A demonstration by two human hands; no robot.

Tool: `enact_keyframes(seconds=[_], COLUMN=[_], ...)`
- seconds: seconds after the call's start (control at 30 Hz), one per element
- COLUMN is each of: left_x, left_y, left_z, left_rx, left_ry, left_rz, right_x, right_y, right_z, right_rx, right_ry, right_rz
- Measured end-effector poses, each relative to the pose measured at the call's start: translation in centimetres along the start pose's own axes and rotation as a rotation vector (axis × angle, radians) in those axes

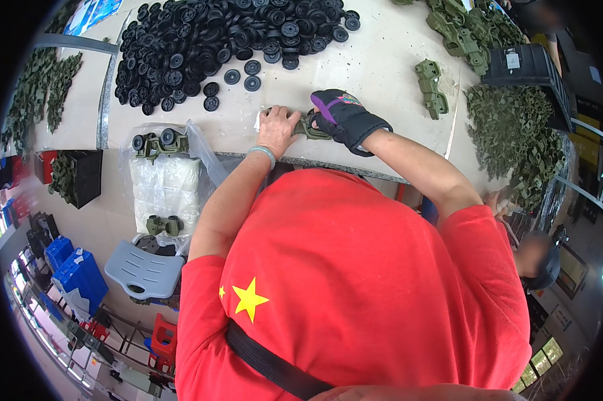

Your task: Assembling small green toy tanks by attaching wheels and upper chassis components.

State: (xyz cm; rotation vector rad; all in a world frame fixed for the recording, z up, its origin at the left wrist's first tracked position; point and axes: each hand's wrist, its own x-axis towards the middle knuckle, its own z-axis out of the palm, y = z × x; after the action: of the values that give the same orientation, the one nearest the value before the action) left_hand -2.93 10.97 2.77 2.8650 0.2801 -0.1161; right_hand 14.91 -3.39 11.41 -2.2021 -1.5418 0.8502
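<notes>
At the table's near edge, both hands are on an olive-green plastic toy vehicle part [308,127], which lies between them and is partly hidden by the fingers. My left hand [278,130], bare with a pale band at the wrist, closes over its left end. From the right, my right hand [345,120] grips the other end, in a black and purple glove that leaves the fingertips out. Just beyond are a few loose black toy wheels [252,83], in front of a big heap of black wheels [201,47].
A similar green part [432,90] lies to the right, near heaps of green parts [515,127] and a black bin [522,65]. At left, a plastic-wrapped bag [164,190] carries a green part with black wheels [161,142]. Another person [535,257] is at the right.
</notes>
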Motion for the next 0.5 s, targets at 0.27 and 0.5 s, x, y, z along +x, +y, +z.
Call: enact_keyframes(seconds=[0.27, 0.5], left_x=[1.7, 0.4], left_y=[-1.9, -2.1], left_z=[-1.5, -4.8], left_rx=[-0.279, -1.157], left_ry=[-0.056, -0.311], left_rz=[-0.047, -0.194], right_x=[-0.2, -4.1], right_y=[2.4, 1.3], right_z=[-2.5, -2.1], right_rx=[0.707, 1.247], right_ry=[0.050, 0.007], right_rz=[0.277, 0.244])
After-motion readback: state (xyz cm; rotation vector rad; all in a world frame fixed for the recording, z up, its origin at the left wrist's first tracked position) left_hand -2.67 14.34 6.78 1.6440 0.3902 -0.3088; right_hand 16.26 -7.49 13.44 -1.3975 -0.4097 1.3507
